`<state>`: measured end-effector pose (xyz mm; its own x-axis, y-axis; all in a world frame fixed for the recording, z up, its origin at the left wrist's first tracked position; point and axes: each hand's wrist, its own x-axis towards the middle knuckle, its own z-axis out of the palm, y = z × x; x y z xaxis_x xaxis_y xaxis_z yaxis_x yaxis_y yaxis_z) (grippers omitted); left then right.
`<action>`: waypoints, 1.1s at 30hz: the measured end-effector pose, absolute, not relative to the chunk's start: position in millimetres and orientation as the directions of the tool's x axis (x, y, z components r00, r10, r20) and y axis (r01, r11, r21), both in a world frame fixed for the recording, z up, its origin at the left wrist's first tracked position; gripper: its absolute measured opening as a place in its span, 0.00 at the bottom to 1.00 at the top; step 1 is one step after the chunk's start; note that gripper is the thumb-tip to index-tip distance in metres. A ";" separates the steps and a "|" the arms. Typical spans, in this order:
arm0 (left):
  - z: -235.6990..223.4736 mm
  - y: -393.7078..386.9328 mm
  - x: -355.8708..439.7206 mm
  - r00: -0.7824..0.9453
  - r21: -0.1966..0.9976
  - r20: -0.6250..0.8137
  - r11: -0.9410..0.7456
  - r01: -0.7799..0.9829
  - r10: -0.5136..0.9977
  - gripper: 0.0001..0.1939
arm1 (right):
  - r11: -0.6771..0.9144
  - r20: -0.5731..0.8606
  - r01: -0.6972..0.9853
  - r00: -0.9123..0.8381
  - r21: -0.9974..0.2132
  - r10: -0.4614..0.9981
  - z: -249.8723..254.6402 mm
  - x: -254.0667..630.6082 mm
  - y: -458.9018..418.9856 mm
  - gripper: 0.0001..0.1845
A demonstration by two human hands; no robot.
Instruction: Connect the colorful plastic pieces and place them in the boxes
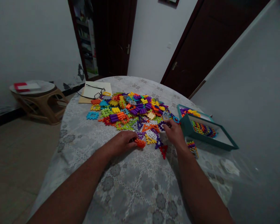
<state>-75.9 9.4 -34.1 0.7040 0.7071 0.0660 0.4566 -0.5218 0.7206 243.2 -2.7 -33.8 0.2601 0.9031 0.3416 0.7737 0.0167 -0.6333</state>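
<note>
My left hand [124, 140] is closed on an orange interlocking building piece [140, 143] at the near edge of a large heap of plastic building pieces [130, 109]. At the heap's right side, my right hand [173, 132] pinches a dark purple building piece [161, 126] between thumb and fingers. Between the hands lie a yellow triangular piece [150, 139], a white piece [151, 134] and orange ones. A red triangular piece [163, 151] lies closest to me, just left of my right wrist.
The heap sits on a round table with a patterned cloth [130, 193]. A green box [211, 130] of stacked pieces stands at right, beside another stack [192, 149] and clear plastic [235, 166]. Eyeglasses [97, 95] rest on paper [93, 85] at back left. A stool [40, 101] stands beyond.
</note>
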 end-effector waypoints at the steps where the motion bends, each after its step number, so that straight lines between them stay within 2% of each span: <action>1: -33.3 8.8 -75.9 0.702 0.724 0.065 -0.518 0.455 0.709 0.05 | 0.054 0.325 0.766 0.207 -0.641 0.923 -25.9 236.0 -7.7 0.14; 7: -29.9 5.9 -75.9 0.691 0.734 0.035 -0.488 0.473 0.722 0.05 | 0.237 0.186 0.698 -0.150 -0.676 0.971 -5.8 181.2 -35.3 0.06; 13: -33.1 5.5 -76.8 0.663 0.729 0.042 -0.476 0.491 0.748 0.09 | 0.393 0.159 0.646 -0.390 -0.654 0.907 -12.3 159.6 -39.7 0.11; 16: -36.8 6.4 -77.4 0.674 0.758 0.066 -0.476 0.446 0.736 0.13 | 0.417 0.132 0.580 -0.469 -0.700 0.873 -10.3 161.7 -40.7 0.12; 18: -38.8 7.2 -77.6 0.690 0.763 0.108 -0.505 0.404 0.715 0.12 | 0.398 0.111 0.528 -0.493 -0.750 0.863 -9.4 164.1 -40.6 0.13; 20: -39.3 8.0 -77.7 0.693 0.745 0.144 -0.539 0.393 0.706 0.09 | 0.360 0.091 0.524 -0.469 -0.772 0.878 -10.9 167.1 -37.4 0.14; 22: -37.4 8.1 -77.4 0.687 0.729 0.144 -0.545 0.413 0.712 0.08 | 0.319 0.110 0.586 -0.365 -0.745 0.925 -14.9 171.1 -29.0 0.16; 25: -30.6 6.9 -76.7 0.687 0.723 0.097 -0.525 0.449 0.720 0.08 | 0.218 0.223 0.746 -0.096 -0.629 0.970 -22.1 180.1 -5.3 0.15; 28: -23.7 4.6 -76.3 0.693 0.722 0.072 -0.517 0.460 0.718 0.07 | 0.034 0.303 0.876 0.130 -0.482 0.944 -25.5 189.9 26.2 0.19; 30: -21.9 3.6 -76.4 0.698 0.715 0.079 -0.528 0.458 0.712 0.07 | -0.081 0.305 0.918 0.211 -0.387 0.929 -25.5 194.3 46.6 0.23; 33: -23.6 4.0 -77.2 0.704 0.702 0.082 -0.542 0.462 0.706 0.06 | -0.233 0.228 0.929 0.302 -0.286 0.926 -25.4 195.1 70.0 0.26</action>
